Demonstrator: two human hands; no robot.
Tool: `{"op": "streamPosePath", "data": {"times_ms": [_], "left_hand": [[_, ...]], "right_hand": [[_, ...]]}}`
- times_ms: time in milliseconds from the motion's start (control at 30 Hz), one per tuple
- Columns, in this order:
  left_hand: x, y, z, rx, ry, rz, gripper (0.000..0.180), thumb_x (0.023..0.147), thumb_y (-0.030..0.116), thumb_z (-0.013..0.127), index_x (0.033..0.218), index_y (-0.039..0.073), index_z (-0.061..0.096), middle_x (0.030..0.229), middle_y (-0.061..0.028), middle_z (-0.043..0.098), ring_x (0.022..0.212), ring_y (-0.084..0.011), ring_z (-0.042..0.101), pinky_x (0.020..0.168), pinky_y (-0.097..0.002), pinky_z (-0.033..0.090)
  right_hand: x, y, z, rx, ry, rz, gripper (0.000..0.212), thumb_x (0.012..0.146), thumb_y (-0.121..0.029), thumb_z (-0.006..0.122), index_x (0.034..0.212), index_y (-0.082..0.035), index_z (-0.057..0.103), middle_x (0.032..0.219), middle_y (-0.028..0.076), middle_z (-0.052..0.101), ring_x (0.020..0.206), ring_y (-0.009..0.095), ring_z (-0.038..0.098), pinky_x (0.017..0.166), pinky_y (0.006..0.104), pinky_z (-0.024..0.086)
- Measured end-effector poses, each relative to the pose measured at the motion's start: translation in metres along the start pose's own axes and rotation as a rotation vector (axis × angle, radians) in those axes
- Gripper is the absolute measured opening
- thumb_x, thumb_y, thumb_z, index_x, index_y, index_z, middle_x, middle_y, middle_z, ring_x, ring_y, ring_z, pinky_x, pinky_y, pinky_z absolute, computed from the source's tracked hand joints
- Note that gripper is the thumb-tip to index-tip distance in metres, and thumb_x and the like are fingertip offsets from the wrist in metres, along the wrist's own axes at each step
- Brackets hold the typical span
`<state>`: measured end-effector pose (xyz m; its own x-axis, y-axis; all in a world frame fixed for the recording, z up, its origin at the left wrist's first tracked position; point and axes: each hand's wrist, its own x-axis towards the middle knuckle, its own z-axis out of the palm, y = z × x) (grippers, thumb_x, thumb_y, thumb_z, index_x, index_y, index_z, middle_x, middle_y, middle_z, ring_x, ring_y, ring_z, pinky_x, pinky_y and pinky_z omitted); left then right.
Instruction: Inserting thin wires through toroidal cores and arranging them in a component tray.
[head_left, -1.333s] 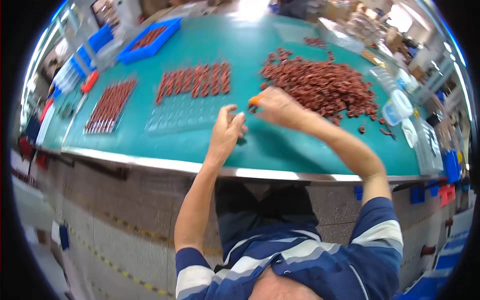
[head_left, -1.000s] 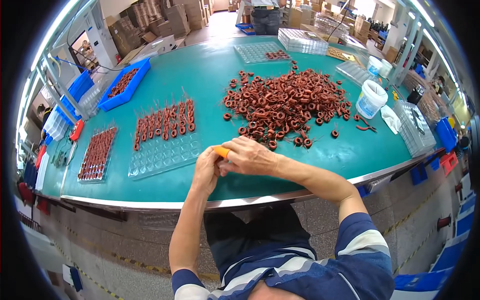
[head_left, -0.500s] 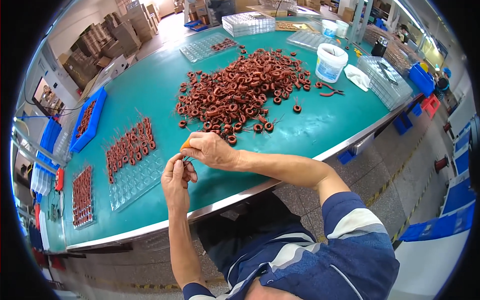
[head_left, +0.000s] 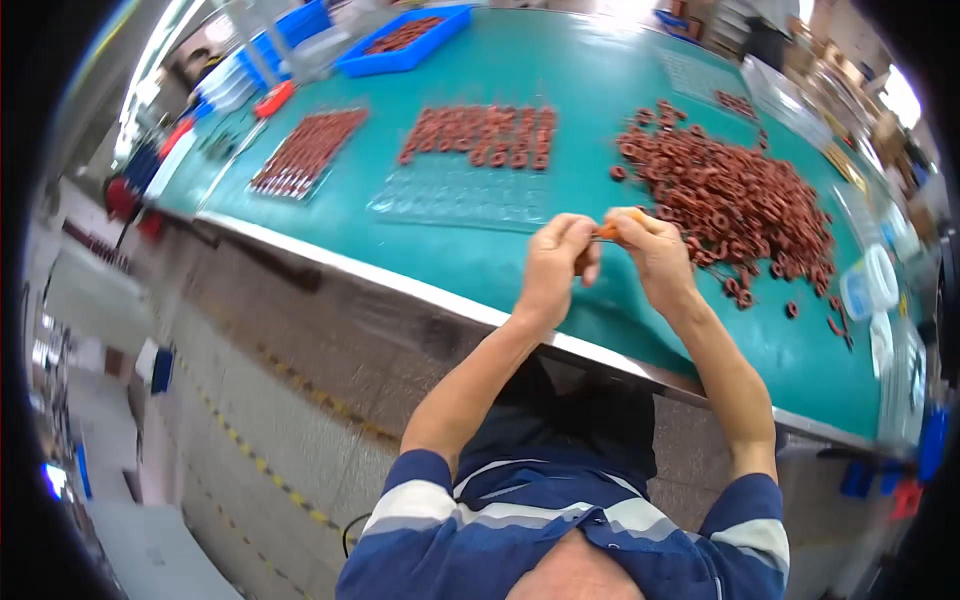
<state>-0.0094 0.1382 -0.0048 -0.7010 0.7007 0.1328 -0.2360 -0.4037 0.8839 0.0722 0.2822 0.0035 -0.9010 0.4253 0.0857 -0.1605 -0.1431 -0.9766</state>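
Above the near part of the green table, my two hands meet. My right hand is closed on a small orange object, its kind mostly hidden by the fingers. Thumb and fingers of my left hand are pinched together at the orange object's left end; what they hold is blurred. Right of the hands lies a big heap of copper-wound ring coils. Just beyond my left hand is a clear tray with round pockets, its far part filled with rows of coils.
A narrower coil-filled tray lies farther left. A blue bin with coils stands at the far edge. To the right are a white bucket and red-handled pliers. The table's metal edge runs in front of me.
The view has swung left, so the table's things appear farther right. Both hands stay together around the orange object, which shows a little more between them.
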Motion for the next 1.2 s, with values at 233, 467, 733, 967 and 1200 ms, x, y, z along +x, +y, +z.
{"op": "streamPosePath", "data": {"times_ms": [233, 467, 733, 967, 1200], "left_hand": [[-0.004, 0.011, -0.034, -0.051, -0.002, 0.058, 0.022, 0.100, 0.017, 0.045, 0.114, 0.003, 0.053, 0.080, -0.0035, 0.055, 0.064, -0.0113, 0.053, 0.058, -0.0234, 0.043], [-0.001, 0.016, -0.024, 0.096, -0.145, 0.064, 0.026, 0.097, 0.011, 0.051, 0.120, -0.001, 0.048, 0.082, -0.0040, 0.054, 0.068, -0.0119, 0.054, 0.061, -0.0250, 0.045], [-0.013, 0.014, -0.014, 0.304, -0.111, 0.175, 0.022, 0.096, 0.007, 0.053, 0.116, -0.002, 0.050, 0.074, -0.0014, 0.052, 0.063, -0.0093, 0.052, 0.058, -0.0230, 0.044], [-0.018, 0.027, -0.033, 0.203, -0.116, -0.115, 0.035, 0.101, 0.033, 0.045, 0.100, 0.000, 0.055, 0.065, -0.0031, 0.050, 0.051, -0.0131, 0.052, 0.049, -0.0247, 0.042], [-0.012, 0.014, -0.025, 0.308, -0.247, 0.085, 0.022, 0.101, 0.019, 0.046, 0.110, 0.000, 0.051, 0.068, -0.0021, 0.050, 0.057, -0.0095, 0.049, 0.052, -0.0238, 0.040]], "right_hand": [[0.004, -0.001, 0.018, -0.192, 0.016, -0.074, 0.034, 0.095, -0.031, 0.057, 0.106, -0.001, 0.066, 0.090, 0.005, 0.064, 0.084, 0.010, 0.059, 0.071, 0.0250, 0.047], [0.001, 0.003, 0.022, -0.284, -0.070, -0.109, 0.036, 0.096, -0.031, 0.058, 0.093, 0.003, 0.068, 0.077, 0.004, 0.066, 0.065, 0.008, 0.059, 0.057, 0.0224, 0.046], [-0.006, -0.014, 0.018, 0.045, 0.013, 0.063, 0.031, 0.094, -0.027, 0.058, 0.085, 0.002, 0.067, 0.065, 0.004, 0.062, 0.055, 0.008, 0.056, 0.051, 0.0219, 0.042], [-0.005, -0.011, 0.029, -0.245, -0.033, 0.040, 0.027, 0.092, -0.027, 0.062, 0.094, 0.000, 0.065, 0.069, 0.001, 0.058, 0.054, 0.007, 0.052, 0.047, 0.0208, 0.037], [-0.009, -0.016, 0.019, -0.073, -0.060, 0.098, 0.025, 0.092, -0.024, 0.062, 0.093, 0.001, 0.064, 0.065, 0.001, 0.058, 0.049, 0.008, 0.053, 0.043, 0.0206, 0.039]]}}
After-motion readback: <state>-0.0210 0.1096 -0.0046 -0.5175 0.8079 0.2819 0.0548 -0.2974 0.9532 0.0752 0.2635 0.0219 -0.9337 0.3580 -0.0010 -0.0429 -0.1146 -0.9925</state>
